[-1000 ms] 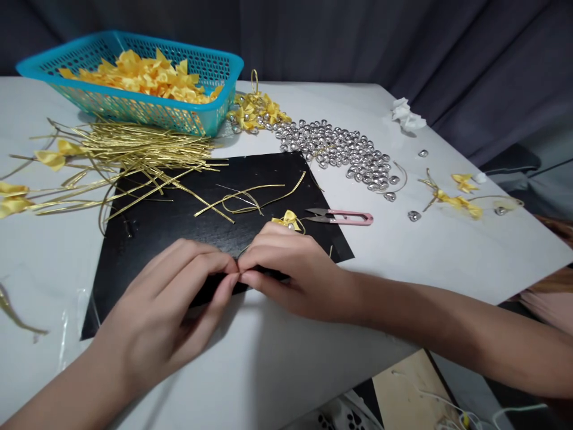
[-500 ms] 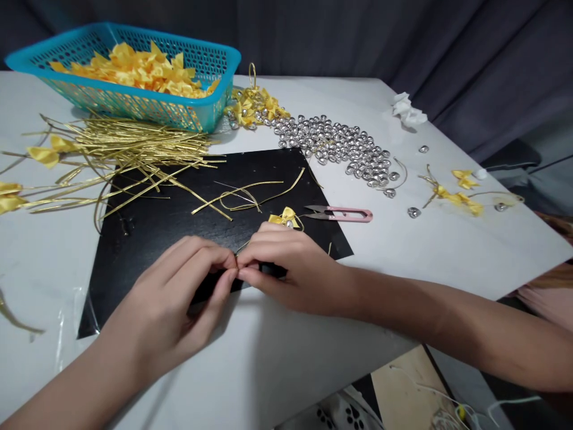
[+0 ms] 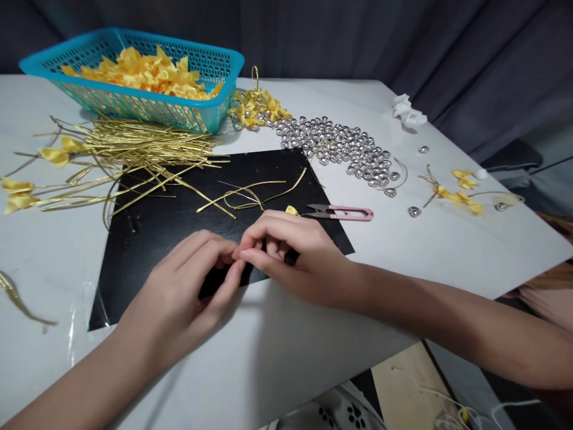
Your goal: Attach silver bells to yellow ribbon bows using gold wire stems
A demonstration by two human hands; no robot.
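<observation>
My left hand [image 3: 185, 283] and my right hand [image 3: 298, 251] meet over the near edge of a black mat [image 3: 161, 227], thumbs and forefingers pinched fingertip to fingertip. A thin gold cord showed at these fingertips a moment ago; my fingers now cover it. Behind my right knuckles peeks a yellow ribbon bow [image 3: 292, 210], mostly hidden. Pink-handled thread snips [image 3: 344, 212] lie just beyond my right hand, blades pointing left. Loose gold cords [image 3: 250, 197] and a fine needle-like strand rest on the mat ahead of the hands.
A blue basket [image 3: 147, 95] of yellow bows stands at the back left, before a heap of gold cords [image 3: 143, 140]. Silver heart-shaped beads [image 3: 340, 146] are piled behind the mat. More bows [image 3: 456, 197] lie at the right, with crumpled white tissue [image 3: 408, 110] farther back.
My right hand has tilted and shifted slightly, so its curled fingers show and the bow behind is more covered. The cord at the fingertips has gone out of sight. The view has shifted a little.
</observation>
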